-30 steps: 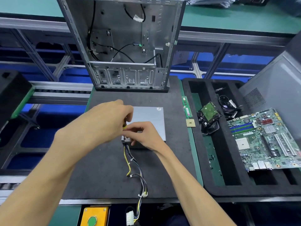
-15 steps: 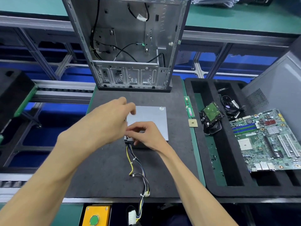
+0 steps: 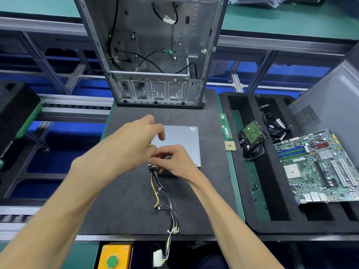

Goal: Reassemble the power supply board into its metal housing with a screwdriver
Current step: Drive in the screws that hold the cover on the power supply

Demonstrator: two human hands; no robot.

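Since earlier: left hand (image 3: 134, 144) fingers lifted, loosened | I see right hand (image 3: 174, 160) pinching flat grey metal housing (image 3: 180, 140) near-left corner | yellow-handled screwdriver (image 3: 149, 145) barely visible, grip unclear.

Grey housing (image 3: 180, 140), yellow-black wires (image 3: 157, 195), green motherboard (image 3: 318, 166), dark mat (image 3: 126, 206)

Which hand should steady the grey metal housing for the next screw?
Probably right: the right hand already rests on the grey metal housing at its near edge, while the left hand hovers beside it.
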